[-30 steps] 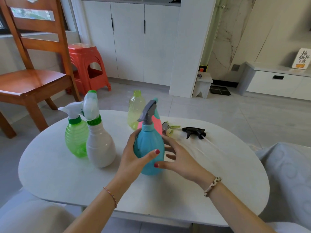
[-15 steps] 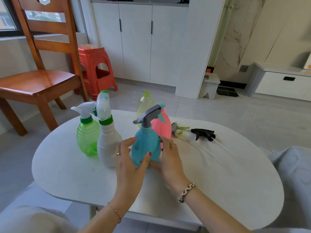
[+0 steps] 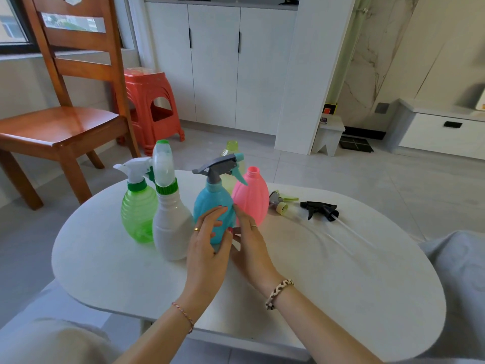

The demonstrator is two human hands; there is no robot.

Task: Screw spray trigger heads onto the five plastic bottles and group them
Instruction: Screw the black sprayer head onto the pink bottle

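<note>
The blue bottle (image 3: 211, 203) with a grey trigger head stands on the white table (image 3: 328, 279), close beside the white bottle (image 3: 170, 227) with its green collar. My left hand (image 3: 207, 248) holds the blue bottle's front, fingers curved over it. My right hand (image 3: 249, 245) touches its right side with straight fingers, between it and the open-necked pink bottle (image 3: 252, 200). The green bottle (image 3: 137, 214) with a white trigger head stands furthest left. A yellow-green bottle (image 3: 232, 149) is partly hidden behind. A grey and yellow trigger head (image 3: 279, 203) and a black trigger head (image 3: 319, 210) lie loose at the right.
A wooden chair (image 3: 60, 122) and a red plastic stool (image 3: 151, 106) stand beyond the table's left end. White cabinets line the back wall. Thin clear dip tubes run from the loose heads across the table's right half. Grey cushions lie at the lower corners.
The blue bottle has slid left and away, ending beside the white bottle. Both hands moved with it and now sit closer together on its lower body. The pink bottle now shows at its right.
</note>
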